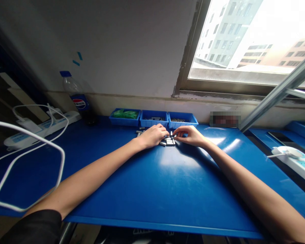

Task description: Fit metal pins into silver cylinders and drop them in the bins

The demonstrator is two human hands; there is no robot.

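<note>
Several small silver, dark-edged block-like pieces (170,142) lie in a pile on the blue tabletop. My left hand (154,136) reaches in from the left, its fingers curled and drawn together at the pile's edge; whatever its fingertips hold is hidden. Opposite it, my right hand (189,136) bends thumb and forefinger toward each other over the same pile. Any piece between them is too small to make out. More silver pieces (139,132) lie behind my left hand.
Along the wall stand three blue bins: one with green plastic (124,114), one with metal pieces (154,123), one with small pin-like parts (183,124). A cola bottle (78,98), white cable (62,162) and power strip (44,130) occupy the left. Another power strip (301,162) lies right.
</note>
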